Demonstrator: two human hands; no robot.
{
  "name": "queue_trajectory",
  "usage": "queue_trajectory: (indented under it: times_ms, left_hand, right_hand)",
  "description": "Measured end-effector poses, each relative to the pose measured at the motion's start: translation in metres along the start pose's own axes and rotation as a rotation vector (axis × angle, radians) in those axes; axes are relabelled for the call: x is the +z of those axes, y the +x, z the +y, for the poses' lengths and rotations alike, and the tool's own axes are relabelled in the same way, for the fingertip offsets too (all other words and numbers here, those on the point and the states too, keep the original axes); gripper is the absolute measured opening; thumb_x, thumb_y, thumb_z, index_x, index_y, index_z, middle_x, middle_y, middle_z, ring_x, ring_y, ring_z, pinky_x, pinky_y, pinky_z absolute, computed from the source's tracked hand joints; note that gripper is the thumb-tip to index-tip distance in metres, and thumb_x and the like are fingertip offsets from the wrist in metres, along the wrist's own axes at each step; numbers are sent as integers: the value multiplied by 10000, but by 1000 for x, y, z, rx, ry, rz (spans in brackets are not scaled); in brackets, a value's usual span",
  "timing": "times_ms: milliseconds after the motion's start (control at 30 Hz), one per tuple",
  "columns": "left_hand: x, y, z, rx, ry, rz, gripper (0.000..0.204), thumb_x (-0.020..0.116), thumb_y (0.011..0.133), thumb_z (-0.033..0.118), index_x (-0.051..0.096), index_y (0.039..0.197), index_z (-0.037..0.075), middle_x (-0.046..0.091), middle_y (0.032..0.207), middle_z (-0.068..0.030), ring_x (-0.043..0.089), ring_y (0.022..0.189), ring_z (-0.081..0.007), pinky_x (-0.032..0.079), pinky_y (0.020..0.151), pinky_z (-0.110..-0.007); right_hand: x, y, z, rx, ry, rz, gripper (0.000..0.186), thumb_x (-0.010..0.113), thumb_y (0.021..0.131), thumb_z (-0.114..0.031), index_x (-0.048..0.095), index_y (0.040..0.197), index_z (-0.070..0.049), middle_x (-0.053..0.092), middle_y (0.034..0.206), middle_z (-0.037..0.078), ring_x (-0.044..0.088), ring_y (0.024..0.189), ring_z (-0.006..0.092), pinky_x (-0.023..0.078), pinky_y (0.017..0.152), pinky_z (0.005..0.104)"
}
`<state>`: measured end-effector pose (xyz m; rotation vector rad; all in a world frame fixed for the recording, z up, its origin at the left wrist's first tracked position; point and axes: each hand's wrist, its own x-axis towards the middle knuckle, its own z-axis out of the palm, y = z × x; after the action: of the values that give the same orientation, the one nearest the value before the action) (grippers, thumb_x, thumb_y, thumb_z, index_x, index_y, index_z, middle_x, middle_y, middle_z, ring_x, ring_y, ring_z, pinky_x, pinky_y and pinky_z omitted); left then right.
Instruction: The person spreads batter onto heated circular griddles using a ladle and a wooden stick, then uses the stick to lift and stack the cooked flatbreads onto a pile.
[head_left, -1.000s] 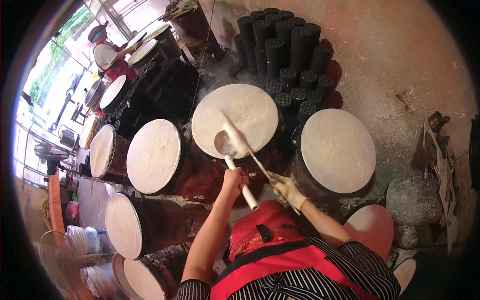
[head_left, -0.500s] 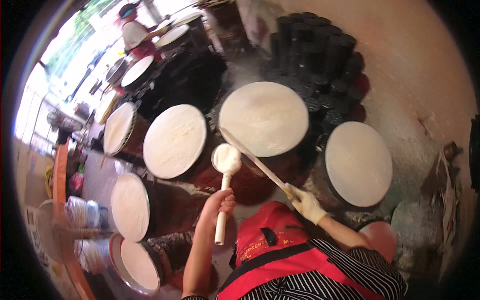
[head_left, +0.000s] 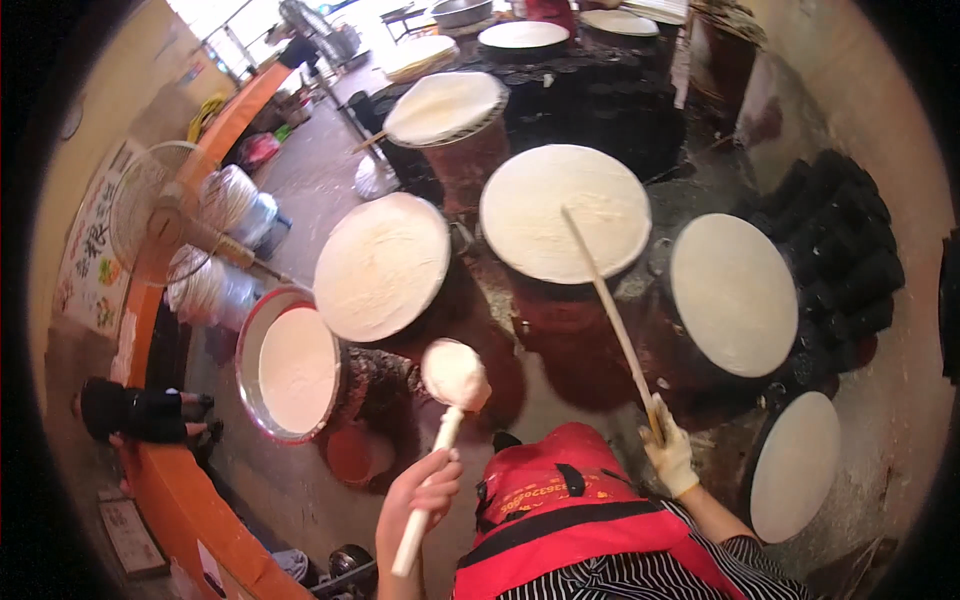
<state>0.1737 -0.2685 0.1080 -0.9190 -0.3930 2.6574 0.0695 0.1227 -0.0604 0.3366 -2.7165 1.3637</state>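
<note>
**Ladle in One Hand, Long Stick in the Other, Among the Round Griddles**

Standing here, I see a person in a red apron [head_left: 570,510] over a striped shirt, working in the middle of a ring of round drum stoves. The left hand [head_left: 418,497] has its grip closed around the pale handle of a ladle [head_left: 452,378], held upright with its batter-coated bowl raised above the dark floor, just right of a wide metal basin of white batter [head_left: 292,370]. The ladle's bowl hangs near the lower edge of the nearest batter-covered round [head_left: 382,264], but is not touching it.

The right hand [head_left: 668,455], in a pale glove, has its grip closed on the lower end of a long thin stick [head_left: 605,295]. The stick slants up and to the left, and its far tip lies over the middle round [head_left: 565,212], which is coated with a thin whitish sheet.

Another coated round [head_left: 733,294] sits to the right of the stick, and a fourth [head_left: 795,465] lies low on the right beside the gloved hand. More covered rounds stand farther back. A stack of black cylinders [head_left: 840,250] rests against the right wall. On the left, an electric fan [head_left: 150,205] stands by an orange ledge [head_left: 185,500], with white bundles [head_left: 215,290] beside it.
</note>
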Motion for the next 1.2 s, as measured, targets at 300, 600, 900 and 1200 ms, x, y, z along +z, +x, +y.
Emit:
queue_trajectory:
  times_ms: [300,600,900,1200]
  left_hand:
    - [-13,-96,197,440,217,122,119,435,1032,107,472,1010,-4,391,689,-12,321,492,-39,267,343,-163]
    - [-9,-192,254,712,637,480,71,505,1001,121,444,998,85,387,673,14,302,447,-33,221,352,-179]
    - [0,-165,262,699,122,308,99,489,997,83,497,1058,5,432,733,-26,338,506,-43,260,366,-160]
    - [53,-106,235,965,-28,288,165,495,1010,115,486,1087,-31,429,753,-37,361,527,-46,288,378,-157]
  right_hand:
    - [292,176,-189,-255,-317,-627,289,603,858,-269,561,1095,-109,668,932,182,647,899,390,511,794,498]
    - [436,317,-332,-377,-684,-607,344,423,983,-357,597,1204,-158,689,1004,177,678,899,373,555,754,475]
    - [508,523,-295,-104,-509,-371,331,596,858,-403,722,1062,-175,702,1038,146,660,999,340,508,863,447]
    - [456,525,-362,-307,-92,-534,270,677,813,-330,740,897,-81,700,768,146,685,738,302,509,706,399]
